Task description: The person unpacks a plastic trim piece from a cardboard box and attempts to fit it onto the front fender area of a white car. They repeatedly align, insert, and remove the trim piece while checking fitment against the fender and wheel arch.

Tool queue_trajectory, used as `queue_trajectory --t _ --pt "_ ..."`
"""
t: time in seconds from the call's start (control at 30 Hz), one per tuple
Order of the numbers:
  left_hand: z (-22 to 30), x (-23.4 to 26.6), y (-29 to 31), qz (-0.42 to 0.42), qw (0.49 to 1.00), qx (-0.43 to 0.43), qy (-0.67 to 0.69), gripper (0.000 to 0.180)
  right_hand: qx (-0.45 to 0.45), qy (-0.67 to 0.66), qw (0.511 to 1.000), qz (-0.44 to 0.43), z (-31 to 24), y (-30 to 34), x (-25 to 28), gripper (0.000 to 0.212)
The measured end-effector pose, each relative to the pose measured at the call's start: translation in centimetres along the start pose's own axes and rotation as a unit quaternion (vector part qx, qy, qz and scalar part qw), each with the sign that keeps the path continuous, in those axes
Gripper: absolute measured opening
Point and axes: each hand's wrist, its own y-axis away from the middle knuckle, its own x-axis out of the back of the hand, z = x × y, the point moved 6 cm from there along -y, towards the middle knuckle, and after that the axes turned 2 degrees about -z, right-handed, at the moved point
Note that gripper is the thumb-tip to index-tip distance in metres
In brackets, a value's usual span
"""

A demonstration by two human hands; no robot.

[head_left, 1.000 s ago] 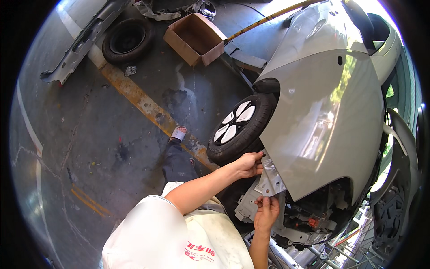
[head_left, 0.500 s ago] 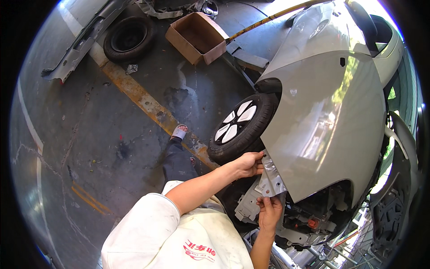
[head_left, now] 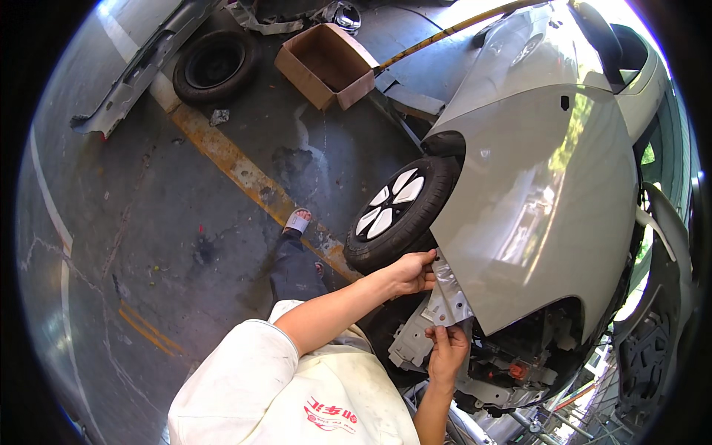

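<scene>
A person in a white shirt leans over the front corner of a pale car. The right hand comes up from below and pinches the lower edge of a grey metal bracket between thumb and fingers. The left hand reaches across and grips the top of the same bracket, right where it meets the edge of the car's fender. Both hands are closed on the bracket, one above the other, close together. The bracket sits just under the fender, beside the open gap where dark car parts show; it may be fixed to the car there, but that is hard to see.

Just left of the hands is the front wheel, black with white spokes. The person's foot in a white sandal stands on the grey floor near a worn yellow line.

Farther off lie an open cardboard box, a loose black tyre and a long grey car panel.
</scene>
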Motion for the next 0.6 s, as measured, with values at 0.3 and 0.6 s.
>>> queue_trajectory --t 0.3,0.6 --pt "0.01 -0.42 0.24 0.035 0.998 -0.020 -0.042 0.036 -0.005 0.019 1.000 0.001 -0.21 0.06 0.06 0.008" --pt "-0.20 -0.44 0.20 0.034 0.997 -0.038 -0.059 0.038 -0.011 0.058 0.998 0.001 -0.97 0.02 -0.23 0.008"
